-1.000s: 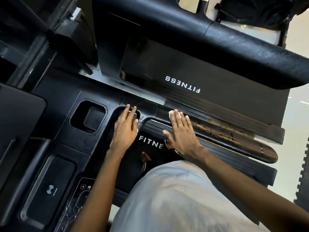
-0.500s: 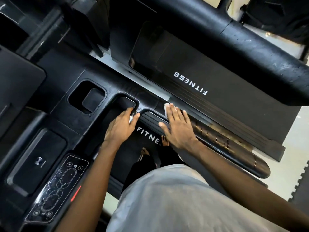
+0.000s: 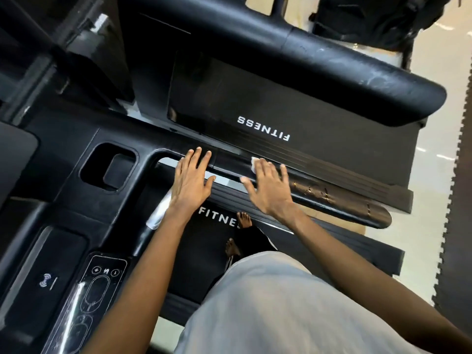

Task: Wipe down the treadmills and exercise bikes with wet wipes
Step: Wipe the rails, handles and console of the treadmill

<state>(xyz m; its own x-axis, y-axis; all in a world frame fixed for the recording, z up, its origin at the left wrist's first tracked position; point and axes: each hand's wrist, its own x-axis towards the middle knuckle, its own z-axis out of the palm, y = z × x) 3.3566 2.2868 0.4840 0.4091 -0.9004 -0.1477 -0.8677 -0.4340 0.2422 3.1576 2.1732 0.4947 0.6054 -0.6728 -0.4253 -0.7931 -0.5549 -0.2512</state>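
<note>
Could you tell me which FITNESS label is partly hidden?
The nearer, upright label: a foot covers its last letter, whereas the farther, upside-down label shows whole.

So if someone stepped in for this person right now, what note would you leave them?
Left hand: open, flat on the console edge.
Right hand: open, pressing a wipe on the handrail.
Done: unclear; the handrail right of the wipe looks streaked, maybe wet.
Left: console, belt, the next treadmill, by my guess.
</note>
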